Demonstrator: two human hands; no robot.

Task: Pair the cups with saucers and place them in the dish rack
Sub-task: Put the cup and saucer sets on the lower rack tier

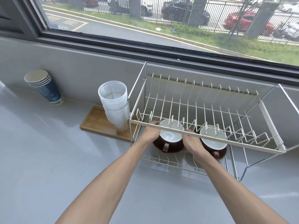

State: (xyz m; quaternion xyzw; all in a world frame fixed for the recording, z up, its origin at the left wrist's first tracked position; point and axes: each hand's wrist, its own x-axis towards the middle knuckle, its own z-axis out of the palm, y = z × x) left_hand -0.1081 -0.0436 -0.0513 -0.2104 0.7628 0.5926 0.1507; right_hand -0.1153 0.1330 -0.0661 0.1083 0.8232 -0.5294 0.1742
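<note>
A two-tier white wire dish rack stands on the grey counter. On its lower tier sit two brown cups with white insides, each on a brown saucer. My left hand and my right hand hold the left cup and its saucer from both sides, under the upper tier's front rail. The cup's handle faces me. The right cup rests on its saucer just beyond my right hand. The upper tier holds nothing.
A tall stack of clear plastic cups stands on a wooden tray left of the rack. A stack of blue paper cups leans at the wall further left. A window runs behind the counter.
</note>
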